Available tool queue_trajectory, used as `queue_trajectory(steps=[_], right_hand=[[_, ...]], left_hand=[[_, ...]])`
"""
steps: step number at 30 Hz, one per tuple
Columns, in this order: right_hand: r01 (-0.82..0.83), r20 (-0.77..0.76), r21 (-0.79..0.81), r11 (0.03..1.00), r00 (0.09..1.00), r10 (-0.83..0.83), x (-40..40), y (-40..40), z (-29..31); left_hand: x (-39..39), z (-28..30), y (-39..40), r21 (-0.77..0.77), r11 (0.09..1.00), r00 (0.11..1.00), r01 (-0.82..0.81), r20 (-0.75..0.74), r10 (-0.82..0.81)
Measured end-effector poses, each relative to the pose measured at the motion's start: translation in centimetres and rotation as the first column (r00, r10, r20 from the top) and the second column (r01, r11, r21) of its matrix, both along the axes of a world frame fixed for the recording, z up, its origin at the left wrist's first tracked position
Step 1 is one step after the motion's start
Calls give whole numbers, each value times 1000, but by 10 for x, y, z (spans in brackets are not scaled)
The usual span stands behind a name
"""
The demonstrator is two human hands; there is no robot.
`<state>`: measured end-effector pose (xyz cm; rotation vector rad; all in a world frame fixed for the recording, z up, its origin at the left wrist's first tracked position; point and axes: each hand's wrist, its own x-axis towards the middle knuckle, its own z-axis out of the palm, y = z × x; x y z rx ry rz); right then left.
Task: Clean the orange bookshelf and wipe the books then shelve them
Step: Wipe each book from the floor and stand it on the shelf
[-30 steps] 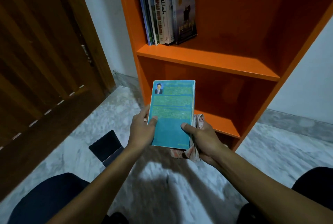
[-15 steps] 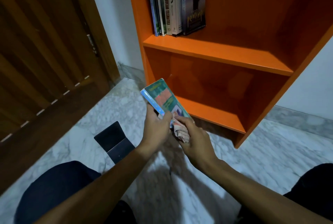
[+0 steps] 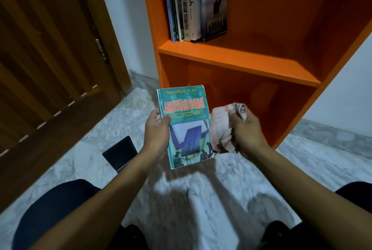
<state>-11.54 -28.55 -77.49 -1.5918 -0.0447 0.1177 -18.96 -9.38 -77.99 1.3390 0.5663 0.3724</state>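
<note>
1. We see the orange bookshelf (image 3: pixel 237 56) with a row of upright books (image 3: pixel 193 6) packed at the left end of its upper shelf.
2. Our left hand (image 3: pixel 158 135) grips the green paperback (image 3: pixel 187 127), fingers curled round its left edge, cover facing us, before the lower shelf.
3. Our right hand (image 3: pixel 246 131) clutches a crumpled cloth (image 3: pixel 223 127) just beside the book's right edge.
4. A dark flat rectangle (image 3: pixel 120 153) lies on the marble floor (image 3: pixel 84 149) to the left.
</note>
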Motion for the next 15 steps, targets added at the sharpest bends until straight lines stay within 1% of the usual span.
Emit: queue_trajectory(steps=[2,4,5,6,7,8,9,10,11,12,13,14,15], right_hand=[[19,93,-41,999,996,-15,10,-4,21],[30,240,-86,996,971,-8,20,1,45],[40,356,-121,992,935,6,23,5,59],[39,476,-180,983,878,53,26,11,70],[33,585,-264,964,800,133,28,18,79],[34,657,-364,931,718,231,29,25,82],[50,686,-479,877,645,338,33,32,82],[64,657,-601,796,607,447,33,38,78],[61,580,-711,701,614,535,31,43,69],[28,513,-764,645,632,581,24,46,59],[-30,482,-758,652,649,589,15,46,51],[-90,473,-724,684,657,587,7,45,42],[-141,491,-677,722,645,586,-1,42,31]], left_hand=[[2,3,2,-2,1000,1000,9,24,-9],[4,6,3,7,999,998,36,42,-36],[4,8,2,9,999,998,52,47,-52],[5,10,1,10,998,996,68,52,-69],[5,12,0,13,996,994,84,62,-85],[5,13,0,12,995,992,99,77,-99],[5,15,-1,7,994,989,111,93,-112],[4,16,-1,-1,993,987,118,109,-118],[4,17,0,-9,993,986,119,123,-117],[3,18,2,-20,993,984,115,137,-111],[2,19,5,-30,994,984,107,148,-101],[1,19,9,-44,995,984,89,156,-81],[1,20,12,-61,996,985,67,160,-56]])
